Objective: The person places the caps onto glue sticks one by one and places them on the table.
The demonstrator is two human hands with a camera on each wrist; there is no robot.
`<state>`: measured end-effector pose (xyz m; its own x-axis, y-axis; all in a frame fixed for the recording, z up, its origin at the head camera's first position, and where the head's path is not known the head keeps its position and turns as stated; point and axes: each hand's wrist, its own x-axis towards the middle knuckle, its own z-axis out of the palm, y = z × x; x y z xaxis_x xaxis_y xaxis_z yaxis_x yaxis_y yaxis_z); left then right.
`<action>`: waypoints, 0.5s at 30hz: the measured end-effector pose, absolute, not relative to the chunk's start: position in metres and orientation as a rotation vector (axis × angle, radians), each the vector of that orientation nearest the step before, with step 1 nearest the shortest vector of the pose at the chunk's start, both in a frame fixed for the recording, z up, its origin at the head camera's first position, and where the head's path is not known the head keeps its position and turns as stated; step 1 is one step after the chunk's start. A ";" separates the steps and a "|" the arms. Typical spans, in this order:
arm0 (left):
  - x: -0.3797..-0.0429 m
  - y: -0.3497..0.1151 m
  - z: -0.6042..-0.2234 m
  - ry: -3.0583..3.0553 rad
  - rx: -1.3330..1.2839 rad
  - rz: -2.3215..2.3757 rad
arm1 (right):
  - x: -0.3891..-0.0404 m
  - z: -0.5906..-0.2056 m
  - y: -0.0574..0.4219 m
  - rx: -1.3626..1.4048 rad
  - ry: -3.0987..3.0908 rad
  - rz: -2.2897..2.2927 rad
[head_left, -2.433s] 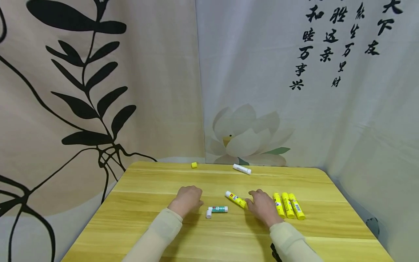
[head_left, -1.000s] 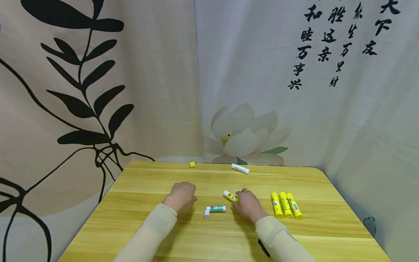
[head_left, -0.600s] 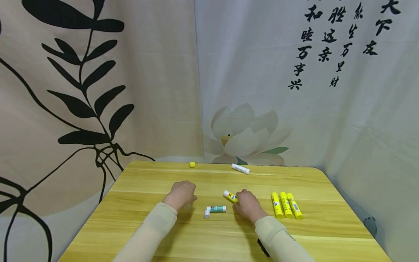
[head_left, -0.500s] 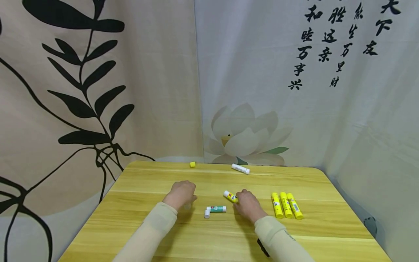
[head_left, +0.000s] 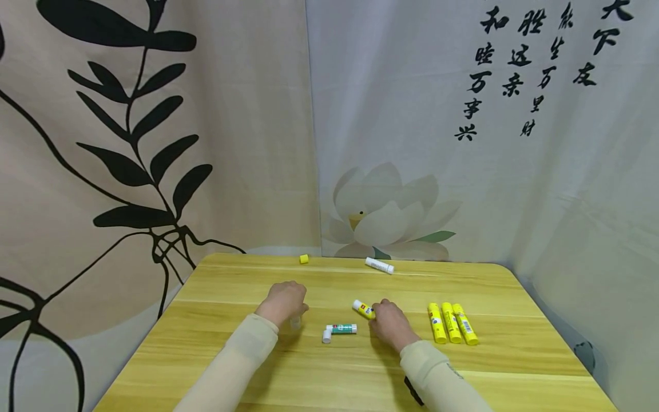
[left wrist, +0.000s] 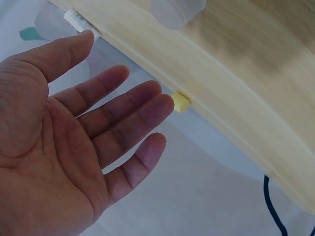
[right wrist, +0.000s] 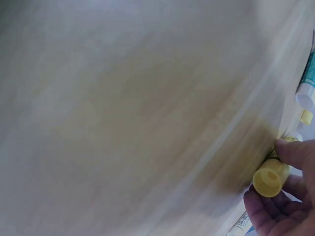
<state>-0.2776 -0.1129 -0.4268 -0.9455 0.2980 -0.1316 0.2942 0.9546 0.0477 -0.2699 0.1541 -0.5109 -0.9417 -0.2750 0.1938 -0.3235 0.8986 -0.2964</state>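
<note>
My left hand (head_left: 283,302) hovers palm-side over the table's left middle, its fingers loosely extended and holding nothing in the left wrist view. A small translucent cap (left wrist: 178,11) stands on the table near that hand, apart from the fingertips. With thumb and fingers my right hand (head_left: 390,323) holds a yellow glue stick (head_left: 365,311) that has a white end. Its hollow yellow base (right wrist: 268,182) shows between the fingers in the right wrist view. Between the hands lie a green glue stick (head_left: 344,329) and a short white cap (head_left: 326,336), touching or nearly so.
Three yellow glue sticks (head_left: 451,323) lie side by side to the right of my right hand. Near the far edge of the wooden table (head_left: 247,377) are a yellow cap (head_left: 304,259) and a white glue stick (head_left: 379,265). Printed curtains (head_left: 257,143) hang behind.
My right hand has moved left and now covers more of the yellow glue stick. My left hand has shifted slightly left and away, uncovering the translucent cap. In the last half second little moved.
</note>
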 end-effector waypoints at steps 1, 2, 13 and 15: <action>-0.278 -0.113 -0.426 2.976 0.460 0.042 | -0.270 -0.511 0.154 0.463 -2.914 0.495; -0.278 -0.114 -0.426 2.980 0.464 0.044 | -0.270 -0.512 0.154 0.462 -2.914 0.496; -0.285 -0.120 -0.427 2.972 0.450 0.010 | -0.270 -0.513 0.153 0.482 -2.911 0.445; -0.288 -0.122 -0.429 2.972 0.445 0.007 | -0.271 -0.513 0.153 0.486 -2.912 0.436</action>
<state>-0.2881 -0.1218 -0.4287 -0.9471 0.2916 -0.1340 0.2910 0.9564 0.0247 -0.2705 0.1527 -0.5129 -0.9349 -0.2930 0.2004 -0.3388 0.9049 -0.2577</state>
